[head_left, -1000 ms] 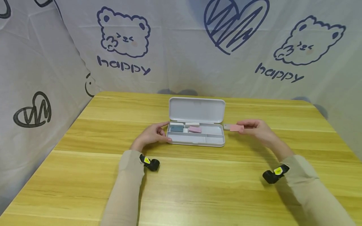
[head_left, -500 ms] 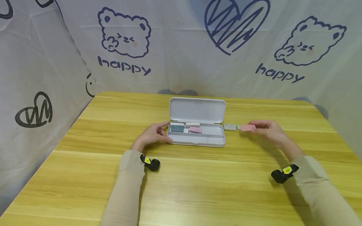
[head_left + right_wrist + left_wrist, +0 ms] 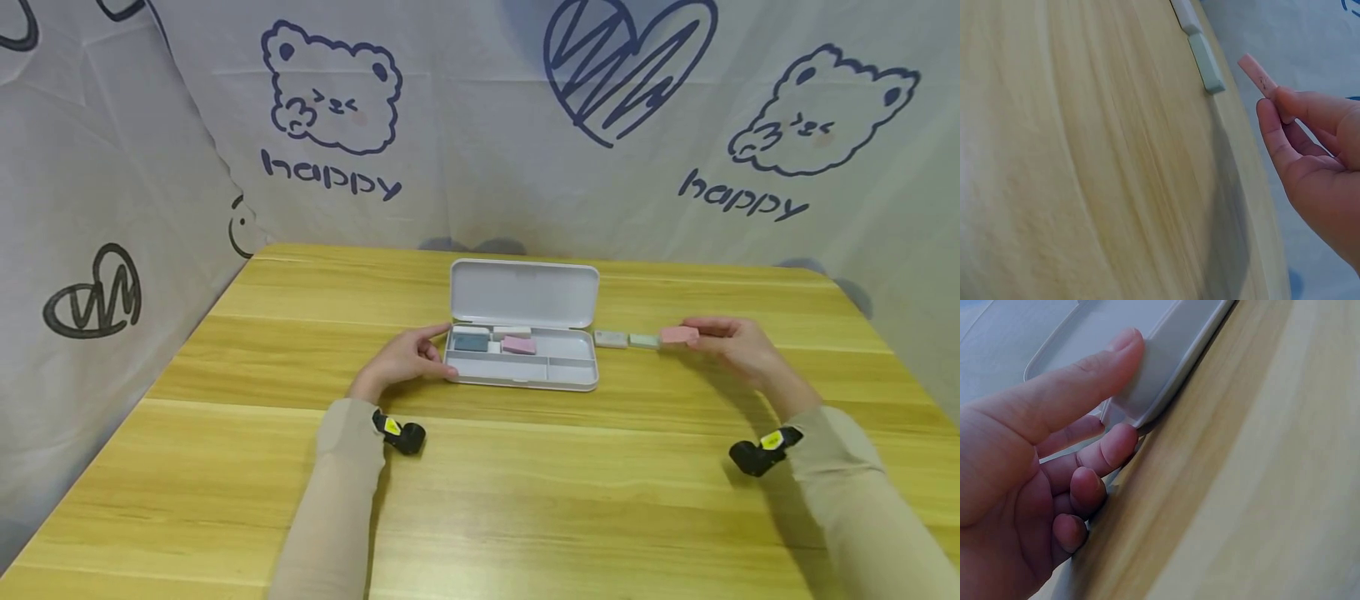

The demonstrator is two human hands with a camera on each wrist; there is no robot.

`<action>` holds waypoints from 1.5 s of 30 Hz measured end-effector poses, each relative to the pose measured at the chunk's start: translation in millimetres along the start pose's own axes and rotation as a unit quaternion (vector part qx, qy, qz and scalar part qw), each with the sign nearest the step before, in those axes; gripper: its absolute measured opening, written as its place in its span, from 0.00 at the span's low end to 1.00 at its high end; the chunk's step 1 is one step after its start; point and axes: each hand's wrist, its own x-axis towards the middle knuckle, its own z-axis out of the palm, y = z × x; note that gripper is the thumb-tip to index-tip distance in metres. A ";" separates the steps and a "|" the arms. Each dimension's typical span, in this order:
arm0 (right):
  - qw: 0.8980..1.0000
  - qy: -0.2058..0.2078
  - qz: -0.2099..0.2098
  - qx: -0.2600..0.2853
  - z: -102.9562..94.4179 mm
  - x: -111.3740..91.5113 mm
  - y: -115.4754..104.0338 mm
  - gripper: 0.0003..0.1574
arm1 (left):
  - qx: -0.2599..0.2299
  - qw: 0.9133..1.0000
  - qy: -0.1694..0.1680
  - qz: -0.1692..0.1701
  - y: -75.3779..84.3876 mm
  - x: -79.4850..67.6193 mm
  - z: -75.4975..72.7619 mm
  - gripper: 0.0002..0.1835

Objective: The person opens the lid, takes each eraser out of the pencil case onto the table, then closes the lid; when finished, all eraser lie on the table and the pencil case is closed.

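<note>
A white pencil case lies open on the table with its lid raised at the back. My left hand grips its left end; in the left wrist view the thumb reaches over the case wall and the fingertips touch it outside. My right hand pinches a pink eraser by one end, above the table; dark smudges mark it in the right wrist view. Below its free end lies a pale green eraser. A grey-white eraser sits between that one and the case.
Inside the case's back compartment are a dark blue eraser, a mauve eraser and several white ones. The front compartment has a divider. A printed cloth hangs behind the wooden table.
My right hand has moved right with the pink eraser, away from the case. The grey-white and pale green erasers have come into fuller view. My left hand stays on the case.
</note>
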 end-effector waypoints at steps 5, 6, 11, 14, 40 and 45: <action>1.000 0.008 0.020 -0.021 -6.9 2.0 1.6 0.17 | 0.004 1.000 0.005 -0.004 -10.0 6.3 1.0 0.44; 0.999 0.008 0.021 -0.030 -7.8 2.4 2.0 0.16 | 0.003 1.000 0.005 -0.003 -10.3 6.5 0.9 0.44; 0.993 0.018 0.029 -0.116 -10.2 3.8 4.1 0.15 | 0.004 1.000 0.006 -0.003 -9.8 6.7 0.7 0.44; 0.987 0.025 0.039 -0.152 -11.1 5.5 5.4 0.25 | 0.003 1.000 0.007 -0.006 -8.9 6.3 0.9 0.44; 0.936 0.051 0.015 -0.347 -7.1 12.3 13.0 0.27 | 0.001 1.000 0.005 -0.009 -10.3 6.0 0.2 0.44; 0.934 0.066 0.022 -0.352 -5.0 12.3 11.6 0.29 | 0.001 1.000 0.007 -0.015 -10.4 5.8 -0.1 0.44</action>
